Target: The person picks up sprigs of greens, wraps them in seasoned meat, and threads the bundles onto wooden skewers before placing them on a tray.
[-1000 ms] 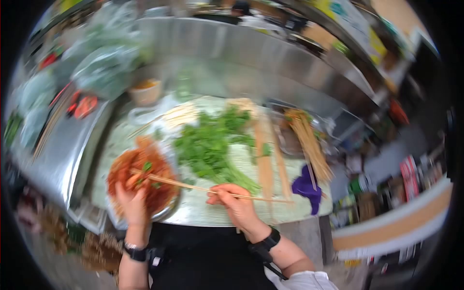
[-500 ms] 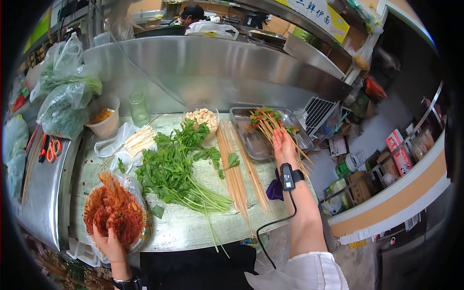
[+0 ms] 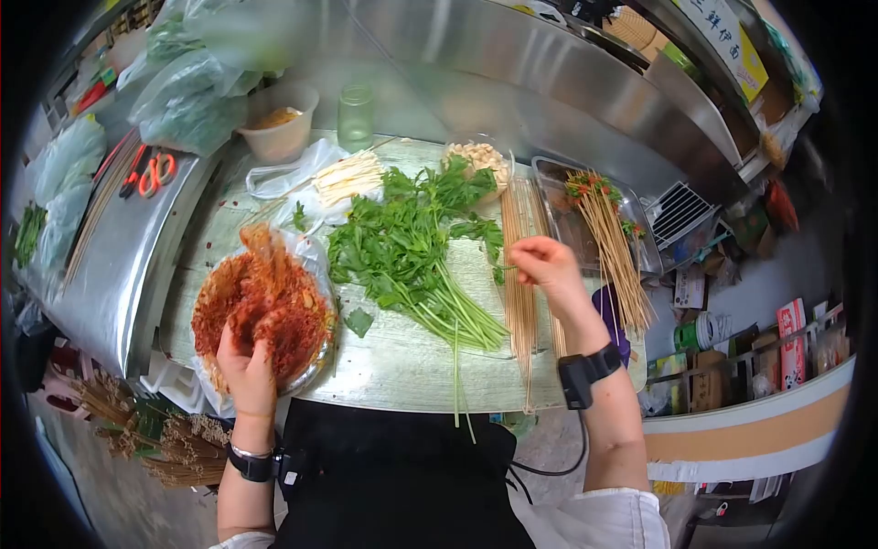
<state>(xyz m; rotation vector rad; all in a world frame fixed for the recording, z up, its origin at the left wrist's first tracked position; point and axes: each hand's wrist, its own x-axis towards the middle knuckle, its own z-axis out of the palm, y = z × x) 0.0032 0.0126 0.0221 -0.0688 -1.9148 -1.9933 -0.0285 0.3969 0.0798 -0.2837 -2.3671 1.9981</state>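
My left hand (image 3: 245, 371) is in the bowl of red, chili-coated meat (image 3: 274, 306), its thumb and fingers closed on some of the meat and partly hidden by it. My right hand (image 3: 551, 273) is above the bamboo skewers (image 3: 519, 320), with thumb and forefinger pinched on a thin green stem at the edge of the leafy celery (image 3: 402, 224). The celery bunch lies mid-table, its stalks pointing toward me. At the right, a metal tray (image 3: 654, 242) holds finished skewers (image 3: 615, 233) with red and green food at their tips.
Behind the celery are white enoki mushrooms (image 3: 349, 178) on a plastic bag, a green glass jar (image 3: 355, 119) and a bowl of pale pieces (image 3: 480, 157). Orange-handled scissors (image 3: 157, 174) and bagged greens (image 3: 187, 101) are at the left. A steel panel (image 3: 412, 73) backs the table.
My right hand has left the skewers in the tray and moved left to the celery's edge, now pinching. My left hand stays in the meat. The camera view has tilted down and turned left.
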